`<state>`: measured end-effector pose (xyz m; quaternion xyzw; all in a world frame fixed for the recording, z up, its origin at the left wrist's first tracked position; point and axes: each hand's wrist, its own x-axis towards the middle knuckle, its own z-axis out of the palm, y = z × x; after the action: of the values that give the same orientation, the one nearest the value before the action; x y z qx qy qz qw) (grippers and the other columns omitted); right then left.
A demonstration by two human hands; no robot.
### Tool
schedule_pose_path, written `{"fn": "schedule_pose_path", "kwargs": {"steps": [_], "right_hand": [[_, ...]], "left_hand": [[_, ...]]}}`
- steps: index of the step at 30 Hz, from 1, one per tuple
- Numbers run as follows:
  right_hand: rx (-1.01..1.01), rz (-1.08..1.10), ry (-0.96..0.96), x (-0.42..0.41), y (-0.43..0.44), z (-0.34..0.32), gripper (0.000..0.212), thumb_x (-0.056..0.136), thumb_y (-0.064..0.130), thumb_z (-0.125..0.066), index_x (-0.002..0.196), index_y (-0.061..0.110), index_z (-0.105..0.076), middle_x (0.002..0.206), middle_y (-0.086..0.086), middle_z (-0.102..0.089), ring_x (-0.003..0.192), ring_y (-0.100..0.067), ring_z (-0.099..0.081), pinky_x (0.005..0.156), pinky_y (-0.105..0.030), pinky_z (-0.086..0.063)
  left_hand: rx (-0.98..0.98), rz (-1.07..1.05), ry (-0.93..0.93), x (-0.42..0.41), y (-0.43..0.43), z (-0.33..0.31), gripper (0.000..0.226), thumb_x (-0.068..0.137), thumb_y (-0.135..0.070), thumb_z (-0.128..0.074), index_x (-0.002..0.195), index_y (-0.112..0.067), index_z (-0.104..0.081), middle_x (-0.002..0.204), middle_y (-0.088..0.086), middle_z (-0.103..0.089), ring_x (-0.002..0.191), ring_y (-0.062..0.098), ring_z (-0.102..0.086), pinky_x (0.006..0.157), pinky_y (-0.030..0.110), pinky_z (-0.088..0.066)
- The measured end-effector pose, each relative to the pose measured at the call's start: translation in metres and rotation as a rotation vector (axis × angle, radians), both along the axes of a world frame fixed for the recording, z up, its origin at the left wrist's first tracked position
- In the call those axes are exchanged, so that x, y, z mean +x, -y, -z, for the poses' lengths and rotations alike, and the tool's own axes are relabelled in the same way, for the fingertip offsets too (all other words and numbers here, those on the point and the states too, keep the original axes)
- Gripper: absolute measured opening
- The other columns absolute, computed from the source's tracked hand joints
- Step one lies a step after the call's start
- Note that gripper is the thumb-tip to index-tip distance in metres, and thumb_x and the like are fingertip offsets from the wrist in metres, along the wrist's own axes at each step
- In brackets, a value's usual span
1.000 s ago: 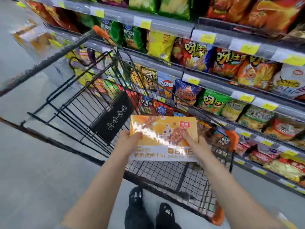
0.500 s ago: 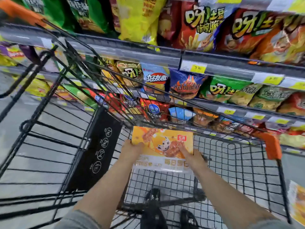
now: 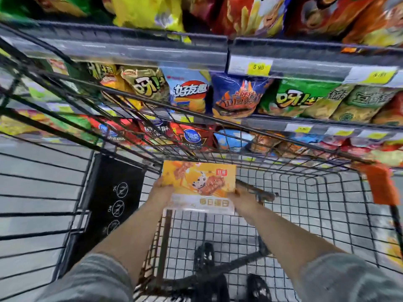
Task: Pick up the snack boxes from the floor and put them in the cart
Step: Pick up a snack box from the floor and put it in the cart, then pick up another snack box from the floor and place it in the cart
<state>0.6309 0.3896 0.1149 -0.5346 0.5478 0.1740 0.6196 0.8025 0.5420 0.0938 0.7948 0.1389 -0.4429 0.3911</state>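
Observation:
A flat orange and white snack box (image 3: pixel 199 186) is held low inside the black wire cart (image 3: pixel 305 203), close above its mesh floor. My left hand (image 3: pixel 160 189) grips the box's left edge, and my right hand (image 3: pixel 238 198) grips its right edge. Both forearms reach down over the cart's near rim. At the right edge of the view, part of another orange box (image 3: pixel 395 249) lies on the floor outside the cart.
Shelves (image 3: pixel 239 55) packed with chip bags rise just beyond the cart. A black child-seat flap (image 3: pixel 111 201) stands inside the cart at left. An orange corner guard (image 3: pixel 381 184) caps the cart's right rim. My shoes (image 3: pixel 255 286) show through the mesh.
Both hands have carried the box down from above the cart's rim into the basket, near the mesh floor. My head has leaned closer over the cart.

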Motion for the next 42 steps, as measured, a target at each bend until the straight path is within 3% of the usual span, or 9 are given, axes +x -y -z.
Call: {"fn": "schedule_pose_path", "kwargs": {"steps": [2, 6, 12, 17, 22, 26, 32, 36, 42], "right_hand": [[0.02, 0.031, 0.041, -0.003, 0.0, -0.008, 0.031, 0.096, 0.01, -0.051, 0.127, 0.006, -0.053, 0.114, -0.013, -0.067, 0.104, -0.031, -0.064, 0.093, -0.043, -0.052], [-0.003, 0.061, 0.09, -0.01, 0.007, -0.031, 0.012, 0.094, 0.002, -0.053, 0.099, 0.006, -0.063, 0.077, -0.004, -0.06, 0.062, -0.013, -0.052, 0.043, -0.013, -0.041], [-0.113, 0.058, 0.208, -0.048, 0.033, -0.099, 0.015, 0.093, 0.016, -0.056, 0.081, 0.022, -0.063, 0.081, 0.003, -0.059, 0.068, -0.01, -0.054, 0.056, -0.019, -0.04], [-0.285, 0.017, 0.319, -0.113, 0.062, -0.168, 0.024, 0.093, 0.012, -0.052, 0.074, 0.023, -0.059, 0.068, 0.007, -0.057, 0.062, -0.006, -0.053, 0.056, -0.016, -0.04], [-0.376, 0.103, 0.425, -0.221, 0.092, -0.232, 0.009, 0.092, 0.01, -0.058, 0.101, 0.012, -0.06, 0.071, -0.001, -0.057, 0.063, -0.014, -0.052, 0.056, -0.021, -0.041], [-0.485, 0.171, 0.484, -0.314, 0.115, -0.27, 0.002, 0.092, 0.014, -0.062, 0.092, 0.015, -0.06, 0.072, 0.0, -0.058, 0.066, -0.013, -0.054, 0.058, -0.018, -0.044], [-0.647, 0.36, 0.491, -0.453, 0.15, -0.318, 0.011, 0.089, 0.014, -0.066, 0.094, 0.007, -0.059, 0.071, 0.002, -0.056, 0.064, -0.007, -0.053, 0.061, -0.02, -0.045], [-0.705, 0.491, 0.498, -0.527, 0.168, -0.338, 0.016, 0.088, 0.01, -0.065, 0.081, 0.018, -0.054, 0.067, -0.001, -0.053, 0.06, -0.011, -0.051, 0.058, -0.02, -0.045], [-0.681, 0.647, 0.521, -0.6, 0.197, -0.334, 0.01, 0.092, 0.01, -0.061, 0.085, 0.014, -0.053, 0.073, -0.003, -0.052, 0.061, -0.013, -0.052, 0.058, -0.021, -0.045]], "left_hand": [[0.013, 0.018, -0.004, -0.007, 0.006, -0.013, 0.047, 0.09, 0.006, -0.05, 0.135, -0.008, -0.048, 0.113, 0.013, -0.061, 0.104, 0.027, -0.06, 0.078, 0.027, -0.041], [-0.028, 0.065, 0.057, -0.035, 0.03, -0.059, 0.026, 0.092, -0.011, -0.055, 0.117, -0.017, -0.056, 0.102, 0.003, -0.057, 0.083, 0.018, -0.054, 0.074, 0.018, -0.04], [-0.276, 0.136, 0.145, -0.099, 0.078, -0.151, 0.02, 0.091, -0.014, -0.057, 0.109, -0.009, -0.065, 0.084, 0.009, -0.066, 0.076, 0.021, -0.061, 0.068, 0.031, -0.047], [-0.394, 0.253, 0.26, -0.165, 0.118, -0.223, 0.013, 0.089, -0.024, -0.057, 0.099, -0.022, -0.064, 0.1, 0.0, -0.068, 0.092, 0.015, -0.063, 0.074, 0.026, -0.046], [-0.506, 0.345, 0.3, -0.263, 0.159, -0.281, 0.012, 0.09, -0.009, -0.056, 0.091, -0.019, -0.064, 0.079, -0.004, -0.065, 0.069, 0.007, -0.06, 0.062, 0.024, -0.043], [-0.557, 0.426, 0.232, -0.344, 0.195, -0.307, 0.019, 0.09, -0.006, -0.055, 0.081, -0.02, -0.062, 0.096, 0.02, -0.071, 0.075, 0.028, -0.063, 0.05, 0.028, -0.044], [-0.709, 0.529, 0.274, -0.477, 0.246, -0.356, 0.015, 0.094, -0.013, -0.051, 0.09, -0.023, -0.062, 0.101, 0.006, -0.071, 0.084, 0.019, -0.067, 0.074, 0.036, -0.053], [-0.751, 0.621, 0.227, -0.55, 0.273, -0.375, 0.013, 0.093, -0.011, -0.053, 0.089, -0.02, -0.061, 0.089, 0.004, -0.067, 0.076, 0.015, -0.063, 0.057, 0.022, -0.045], [-0.753, 0.711, 0.16, -0.61, 0.306, -0.376, 0.015, 0.091, -0.012, -0.056, 0.086, -0.025, -0.064, 0.095, 0.0, -0.069, 0.078, 0.01, -0.064, 0.071, 0.024, -0.046]]}}
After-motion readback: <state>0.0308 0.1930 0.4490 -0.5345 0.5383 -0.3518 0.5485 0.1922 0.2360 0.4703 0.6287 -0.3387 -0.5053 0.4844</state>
